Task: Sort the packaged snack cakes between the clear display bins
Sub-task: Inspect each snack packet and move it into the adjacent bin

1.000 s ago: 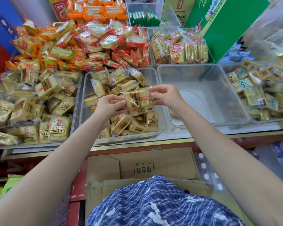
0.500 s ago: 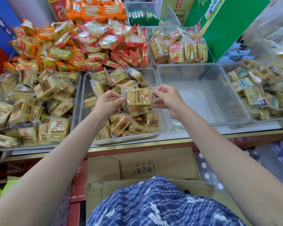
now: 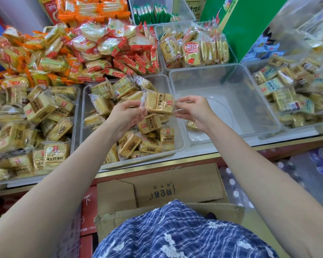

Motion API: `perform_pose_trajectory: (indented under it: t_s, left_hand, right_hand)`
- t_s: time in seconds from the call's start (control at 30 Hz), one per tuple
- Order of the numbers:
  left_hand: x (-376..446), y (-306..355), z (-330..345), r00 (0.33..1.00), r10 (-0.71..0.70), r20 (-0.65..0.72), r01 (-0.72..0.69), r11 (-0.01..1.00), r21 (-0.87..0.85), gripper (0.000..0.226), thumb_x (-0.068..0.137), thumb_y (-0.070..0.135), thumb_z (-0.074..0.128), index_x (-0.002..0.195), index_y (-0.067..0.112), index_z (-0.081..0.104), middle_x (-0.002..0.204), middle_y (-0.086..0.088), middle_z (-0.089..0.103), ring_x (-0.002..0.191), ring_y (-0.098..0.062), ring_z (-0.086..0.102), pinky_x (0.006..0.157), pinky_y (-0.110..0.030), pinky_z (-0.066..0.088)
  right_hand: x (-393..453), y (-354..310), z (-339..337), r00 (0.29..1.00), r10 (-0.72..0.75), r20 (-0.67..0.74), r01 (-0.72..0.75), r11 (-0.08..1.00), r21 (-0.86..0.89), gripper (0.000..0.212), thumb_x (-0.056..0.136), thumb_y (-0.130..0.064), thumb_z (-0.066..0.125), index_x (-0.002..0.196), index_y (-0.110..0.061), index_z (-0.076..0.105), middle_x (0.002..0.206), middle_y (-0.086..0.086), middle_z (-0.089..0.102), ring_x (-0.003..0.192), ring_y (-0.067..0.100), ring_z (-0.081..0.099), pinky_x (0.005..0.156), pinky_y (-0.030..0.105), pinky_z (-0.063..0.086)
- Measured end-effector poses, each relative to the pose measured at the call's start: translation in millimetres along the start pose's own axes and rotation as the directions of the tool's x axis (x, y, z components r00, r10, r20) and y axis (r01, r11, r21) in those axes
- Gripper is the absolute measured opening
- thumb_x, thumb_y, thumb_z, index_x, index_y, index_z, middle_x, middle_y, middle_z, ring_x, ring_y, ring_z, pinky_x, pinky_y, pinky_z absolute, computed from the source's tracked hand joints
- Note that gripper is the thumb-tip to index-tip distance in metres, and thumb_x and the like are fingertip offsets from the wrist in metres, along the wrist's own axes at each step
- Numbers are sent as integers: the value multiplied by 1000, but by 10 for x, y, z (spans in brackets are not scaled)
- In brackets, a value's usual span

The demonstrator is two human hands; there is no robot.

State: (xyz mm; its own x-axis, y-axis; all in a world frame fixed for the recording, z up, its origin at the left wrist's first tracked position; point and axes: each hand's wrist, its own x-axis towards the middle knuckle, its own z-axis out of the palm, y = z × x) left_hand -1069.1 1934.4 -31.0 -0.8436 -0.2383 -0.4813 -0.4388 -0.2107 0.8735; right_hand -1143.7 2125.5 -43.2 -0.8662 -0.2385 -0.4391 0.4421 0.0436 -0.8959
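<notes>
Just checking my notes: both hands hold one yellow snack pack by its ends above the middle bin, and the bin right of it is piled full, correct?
Not quite. The head view shows the bin on the right nearly empty. The rest stands: the left hand and right hand hold one yellow snack pack above the middle bin.

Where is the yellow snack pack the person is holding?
In the head view, the yellow plastic-wrapped snack pack is mid-frame, pinched between the left hand and right hand, above the half-full clear plastic bin.

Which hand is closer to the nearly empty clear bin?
Right. The right hand pinches the held snack pack at the nearly empty bin's near-left corner; the left hand pinches the pack's other end over the middle bin.
</notes>
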Motion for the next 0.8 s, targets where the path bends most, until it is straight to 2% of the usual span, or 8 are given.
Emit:
perform_pose_trajectory:
  t_s: [0.07, 0.17, 0.33, 0.43, 0.53, 0.6, 0.67, 0.8]
  left_hand:
    - [65, -67, 31, 998, 60, -35, -51, 971, 234, 15, 90, 1, 57, 94, 15, 62, 96, -8, 66, 92, -18, 64, 80, -25, 54]
    - [145, -194, -45, 988, 140, -62, -67, 759, 648, 17, 93, 6, 52, 92, 19, 62, 104, -6, 66, 98, -20, 62, 89, -37, 52]
    - [132, -378, -110, 977, 215, -1, -114, 524, 844, 26, 92, 3, 50, 113, 13, 61, 119, -6, 61, 108, -19, 56, 88, -27, 44]
    - [136, -437, -120, 960, 270, 76, -183, 400, 898, 32, 93, 8, 50, 123, 13, 58, 123, -6, 61, 102, -17, 57, 81, -23, 42]
    - [140, -479, -167, 969, 228, 91, -184, 433, 882, 32, 96, 13, 47, 126, 14, 56, 120, -5, 63, 102, -19, 60, 81, -25, 46]
    - [123, -494, -200, 977, 194, 88, -170, 461, 871, 27, 98, 18, 46, 122, 15, 58, 112, -3, 64, 92, -19, 62, 74, -25, 49]
    - [90, -503, -241, 979, 177, 101, -174, 467, 867, 27, 99, 25, 45, 120, 15, 59, 104, 1, 61, 85, -14, 59, 65, -19, 45]
    - [-49, -461, -396, 974, 45, 220, -214, 480, 851, 42, 95, 37, 51, 134, 21, 48, 117, 5, 52, 108, -11, 50, 88, -23, 40]
  right_hand:
    - [123, 22, -169, 991, 2, -137, 13, 994, 108, 12, 89, 8, 56, 86, -4, 56, 81, 14, 64, 55, 14, 66, 55, 21, 56]
    - [332, 89, -498, 924, 91, -373, 20, 959, 283, 18, 89, 14, 50, 82, -3, 53, 79, 13, 59, 57, 16, 63, 55, 22, 56]
    - [491, 319, -820, 788, 263, -556, -66, 935, 349, 27, 79, 26, 50, 71, 0, 48, 83, 16, 59, 72, 26, 61, 57, 26, 56]
    - [584, 453, -849, 771, 306, -559, -249, 952, 177, 23, 84, 16, 54, 105, 7, 54, 110, 21, 55, 81, 30, 61, 55, 32, 58]
    - [558, 375, -723, 786, 109, -608, -362, 879, -310, 50, 89, -10, 61, 133, -3, 41, 138, 17, 37, 115, 35, 50, 88, 39, 48]
    - [507, 262, -545, 880, -130, -457, -179, 800, -572, 43, 89, -15, 61, 129, -8, 48, 138, 12, 42, 121, 30, 48, 90, 31, 40]
    - [430, 142, -293, 953, -253, -169, 57, 692, -720, 31, 90, -10, 58, 121, -8, 58, 127, 7, 57, 117, 22, 53, 86, 23, 38]
    - [360, 67, 294, 923, -247, 294, 381, 505, -774, 32, 91, -14, 59, 122, -10, 57, 124, 6, 59, 118, 20, 53, 102, 28, 37]
